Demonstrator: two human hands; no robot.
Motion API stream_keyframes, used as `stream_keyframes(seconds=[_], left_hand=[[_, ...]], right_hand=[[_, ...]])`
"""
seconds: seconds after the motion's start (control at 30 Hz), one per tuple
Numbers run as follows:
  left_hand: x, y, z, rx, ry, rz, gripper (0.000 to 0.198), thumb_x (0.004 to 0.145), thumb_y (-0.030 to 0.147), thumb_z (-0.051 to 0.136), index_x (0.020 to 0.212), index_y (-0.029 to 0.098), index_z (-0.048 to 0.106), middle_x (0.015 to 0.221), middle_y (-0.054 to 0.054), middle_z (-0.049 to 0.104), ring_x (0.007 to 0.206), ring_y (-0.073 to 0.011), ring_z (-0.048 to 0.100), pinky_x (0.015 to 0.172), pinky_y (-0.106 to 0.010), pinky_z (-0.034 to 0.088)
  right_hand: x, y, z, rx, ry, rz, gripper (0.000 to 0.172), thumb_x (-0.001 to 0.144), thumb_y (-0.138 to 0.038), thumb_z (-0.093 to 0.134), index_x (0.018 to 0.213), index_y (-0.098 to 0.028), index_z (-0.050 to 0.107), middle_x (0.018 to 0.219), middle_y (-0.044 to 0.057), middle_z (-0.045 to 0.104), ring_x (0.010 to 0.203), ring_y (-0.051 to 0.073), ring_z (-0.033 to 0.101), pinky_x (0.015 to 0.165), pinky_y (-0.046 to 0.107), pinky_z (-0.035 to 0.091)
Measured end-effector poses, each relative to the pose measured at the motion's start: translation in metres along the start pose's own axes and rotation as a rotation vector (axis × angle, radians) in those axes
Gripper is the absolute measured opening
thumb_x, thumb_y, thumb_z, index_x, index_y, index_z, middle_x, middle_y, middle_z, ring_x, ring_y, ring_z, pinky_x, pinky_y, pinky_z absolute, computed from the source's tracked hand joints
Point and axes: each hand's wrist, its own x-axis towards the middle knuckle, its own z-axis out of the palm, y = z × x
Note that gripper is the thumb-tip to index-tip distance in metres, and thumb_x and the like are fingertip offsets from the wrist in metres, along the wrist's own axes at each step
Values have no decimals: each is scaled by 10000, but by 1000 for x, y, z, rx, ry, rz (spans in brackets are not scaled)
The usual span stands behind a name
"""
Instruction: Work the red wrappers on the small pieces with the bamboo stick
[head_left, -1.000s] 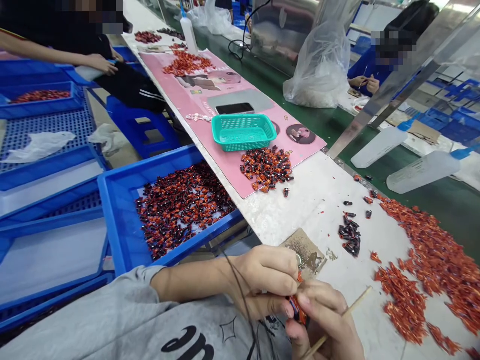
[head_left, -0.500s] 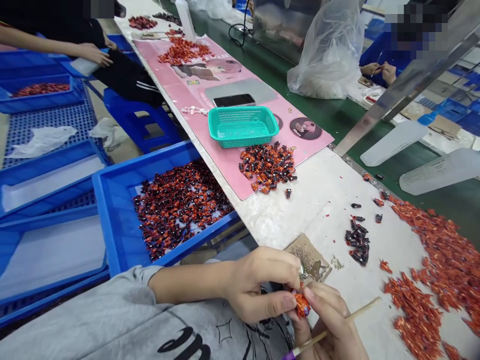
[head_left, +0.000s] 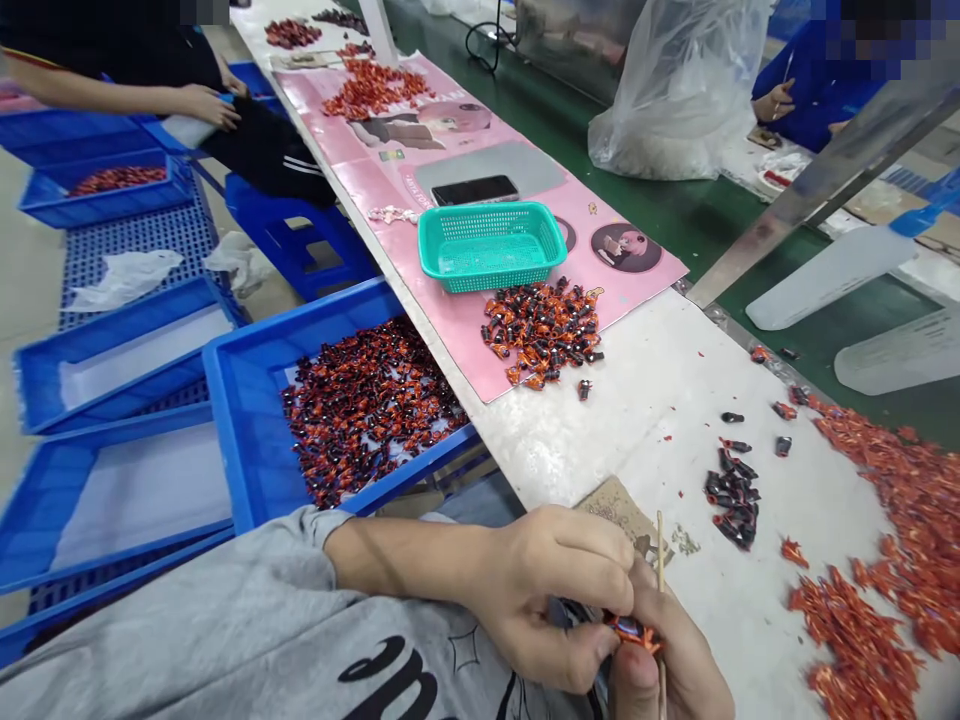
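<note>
My left hand [head_left: 559, 590] and my right hand [head_left: 671, 660] meet at the bottom edge, both pinching one small orange-and-black piece [head_left: 631, 631]. My right hand also holds a thin wooden stick [head_left: 661, 560] that points upward. A small cardboard scrap [head_left: 616, 505] lies just beyond my hands. A little heap of black pieces [head_left: 731, 490] sits to the right of it. Loose orange pieces [head_left: 885, 560] spread along the right side of the white worktop [head_left: 645, 400].
A pile of orange-and-black pieces [head_left: 544, 330] lies before a teal basket [head_left: 491, 245] and a phone [head_left: 474, 190] on a pink mat. A blue bin [head_left: 255, 400] at the left holds many such pieces. Other people sit at the far left and far right. A clear bag [head_left: 675, 90] stands behind.
The stick in my right hand has swung from lying slanted to the right to standing upright. The view has shifted slightly right and down. Both hands stay on the piece.
</note>
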Motion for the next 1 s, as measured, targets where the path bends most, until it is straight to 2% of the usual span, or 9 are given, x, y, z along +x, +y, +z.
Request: stream_keyframes(seconds=[0.1, 0.2, 0.37, 0.47, 0.63, 0.8, 0.9, 1.0], left_hand=[[3, -2, -1, -21, -23, -63, 318, 793, 329, 627, 569, 245, 417, 525, 11, 371, 513, -148, 423, 596, -312, 456], [6, -1, -3, -18, -55, -23, 254, 748, 241, 593, 572, 244, 410, 528, 12, 372, 526, -144, 434, 600, -299, 467], [8, 5, -10, 72, -80, 90, 145, 747, 127, 533, 646, 228, 509, 607, -29, 501, 565, -151, 503, 599, -283, 469], [9, 8, -15, 167, -150, 107, 137, 737, 124, 563, 655, 231, 536, 594, -20, 491, 541, -153, 488, 600, -299, 458], [5, 7, -16, 447, -215, 165, 266, 685, 102, 596, 593, 249, 395, 568, 35, 416, 487, -121, 402, 550, -275, 434], [-2, 5, -9, 557, -140, 284, 276, 707, 134, 616, 603, 246, 386, 552, 53, 421, 486, -108, 422, 571, -245, 483], [-7, 6, -6, 625, -164, 234, 250, 680, 153, 641, 634, 251, 416, 552, 55, 432, 493, -112, 454, 589, -240, 508], [-13, 8, -4, 688, -171, 182, 234, 666, 162, 646, 660, 252, 430, 565, 47, 452, 514, -123, 483, 603, -247, 525]], right_hand=[[8, 2, 4, 76, -37, -59, 306, 1003, -412, 507, 913, -190, 698, 706, 48, 637, 615, 189, 628, 537, 288, 484], [15, 1, 7, 152, -63, -86, 291, 1011, -387, 496, 883, -197, 675, 665, 21, 586, 565, 161, 578, 509, 271, 444], [21, -4, 5, 198, -129, -93, 251, 1034, -352, 464, 984, -196, 654, 721, 22, 584, 611, 146, 584, 529, 252, 441], [24, -7, 0, 147, -163, -102, 250, 1039, -343, 466, 990, -198, 663, 687, 1, 535, 599, 127, 548, 532, 237, 425], [25, -11, -8, 12, -224, -153, 284, 1046, -391, 443, 1010, -208, 656, 708, 6, 537, 633, 141, 550, 569, 255, 442], [18, -8, -13, -19, -245, -169, 263, 1042, -396, 452, 1025, -214, 641, 740, 12, 554, 694, 154, 582, 618, 266, 466], [12, -8, -16, -50, -271, -164, 261, 1049, -382, 432, 1092, -211, 625, 839, 47, 594, 788, 177, 608, 676, 288, 498], [6, -11, -18, -65, -273, -143, 223, 1045, -340, 439, 1072, -201, 611, 866, 57, 597, 828, 188, 606, 726, 312, 513]])
